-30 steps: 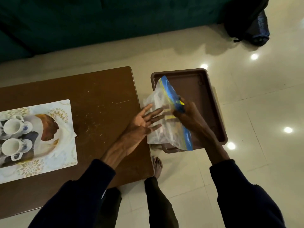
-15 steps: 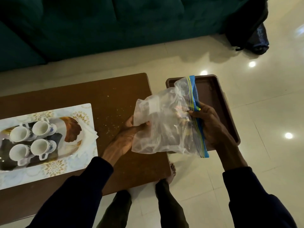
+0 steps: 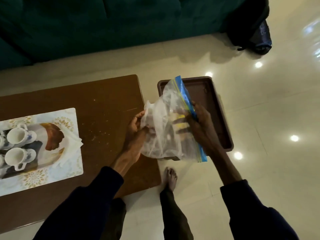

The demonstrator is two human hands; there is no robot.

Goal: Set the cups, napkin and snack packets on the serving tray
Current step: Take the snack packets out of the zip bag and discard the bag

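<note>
Both hands hold a clear zip bag (image 3: 162, 135) with a blue seal strip, above the gap between the wooden table (image 3: 107, 108) and a brown plastic tray (image 3: 216, 104). My left hand (image 3: 136, 129) pinches the bag's closed bottom end. My right hand (image 3: 197, 123) reaches into the mouth, its fingers showing through the plastic near something yellow. At the far left, white cups (image 3: 16, 135) with blue flowers stand on a patterned serving tray (image 3: 52, 174), with a white napkin (image 3: 72, 142) at its right side.
A dark green sofa (image 3: 103, 23) runs along the back. A dark bag (image 3: 254, 32) lies on the glossy tiled floor at top right. My bare foot (image 3: 170, 177) stands between the table and the brown tray.
My left hand went from flat and open beside the bag to gripping its bottom end. My right hand has pushed its fingers into the bag's mouth. The view shifted, so the cups slid left.
</note>
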